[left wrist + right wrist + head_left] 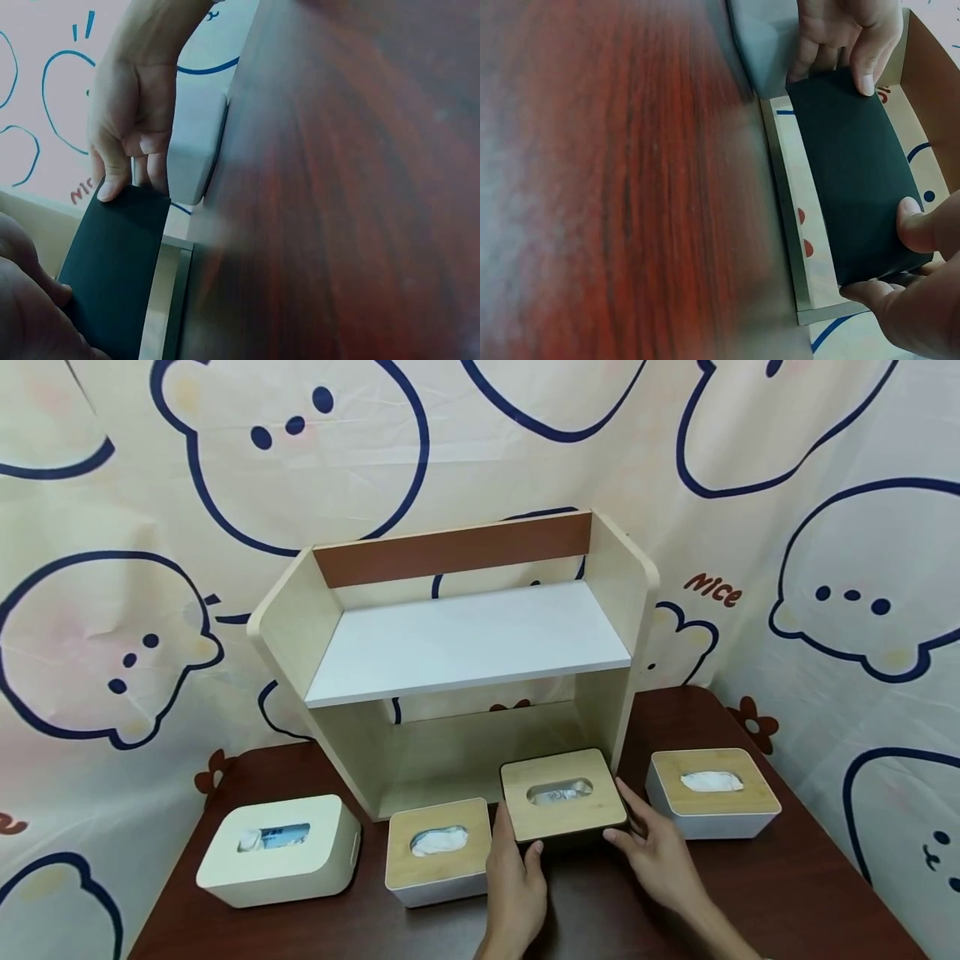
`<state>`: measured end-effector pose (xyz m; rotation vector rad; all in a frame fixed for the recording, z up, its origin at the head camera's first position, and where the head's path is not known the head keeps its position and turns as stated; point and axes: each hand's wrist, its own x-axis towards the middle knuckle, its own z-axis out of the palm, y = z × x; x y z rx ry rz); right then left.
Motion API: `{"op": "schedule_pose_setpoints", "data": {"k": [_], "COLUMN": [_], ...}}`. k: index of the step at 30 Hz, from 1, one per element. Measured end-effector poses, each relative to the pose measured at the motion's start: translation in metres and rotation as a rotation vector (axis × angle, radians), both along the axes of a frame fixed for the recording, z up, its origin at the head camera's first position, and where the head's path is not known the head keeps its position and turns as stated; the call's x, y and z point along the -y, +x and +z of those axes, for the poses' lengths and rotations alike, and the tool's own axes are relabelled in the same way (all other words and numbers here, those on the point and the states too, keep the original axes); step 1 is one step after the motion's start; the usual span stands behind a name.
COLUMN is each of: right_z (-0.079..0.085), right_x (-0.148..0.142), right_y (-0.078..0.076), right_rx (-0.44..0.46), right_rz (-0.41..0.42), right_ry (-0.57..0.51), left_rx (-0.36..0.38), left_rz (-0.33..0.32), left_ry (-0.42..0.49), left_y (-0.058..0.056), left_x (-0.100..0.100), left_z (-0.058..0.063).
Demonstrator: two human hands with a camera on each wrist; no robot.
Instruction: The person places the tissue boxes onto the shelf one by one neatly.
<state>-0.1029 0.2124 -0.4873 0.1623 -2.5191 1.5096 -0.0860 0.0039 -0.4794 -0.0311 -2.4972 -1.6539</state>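
Observation:
Both hands hold a black tissue box [592, 768] with a wooden lid, in front of the shelf's lower opening. Its dark front side [120, 262] faces the wrist cameras and appears raised above the tabletop. My left hand [517, 889] grips the box's left end, thumb on the front face. At the opposite end, my right hand [663, 860] grips it with the thumb near the front corner. A white tissue box with a wooden lid [405, 864] stands just left of my left hand. Another such tissue box [757, 793] is beyond my right hand.
The two-tier shelf [468, 639] has a white upper board and pale side panels. At the far left of the dark wooden table [600, 927] stands an all-white tissue box [270, 877]. A cartoon-printed cloth [480, 468] hangs behind and along the sides.

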Motion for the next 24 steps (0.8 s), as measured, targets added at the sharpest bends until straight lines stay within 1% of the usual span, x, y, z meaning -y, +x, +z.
{"op": "schedule_pose_setpoints", "data": {"k": [2, 6, 13, 19, 24], "right_z": [-0.004, -0.009, -0.013, -0.017, -0.018], "right_x": [0.003, 0.007, 0.010, 0.013, 0.015], "right_y": [-0.005, -0.014, -0.027, -0.039, -0.046], "right_rx": [-0.015, -0.025, -0.044, -0.062, -0.043], "right_rz": [-0.004, -0.036, -0.060, -0.089, -0.108], "right_ry": [-0.015, -0.003, -0.004, -0.020, -0.041], "left_rx": [-0.013, -0.028, -0.055, -0.061, -0.075], "left_rz": [0.016, 0.045, 0.048, 0.069, 0.078], "left_ry": [0.000, 0.001, 0.034, 0.061, 0.080], "left_y": [-0.003, -0.009, -0.025, -0.036, -0.044], "left_x": [0.000, 0.001, 0.000, -0.005, -0.006], "left_z": [-0.002, -0.004, -0.006, -0.006, -0.008]}}
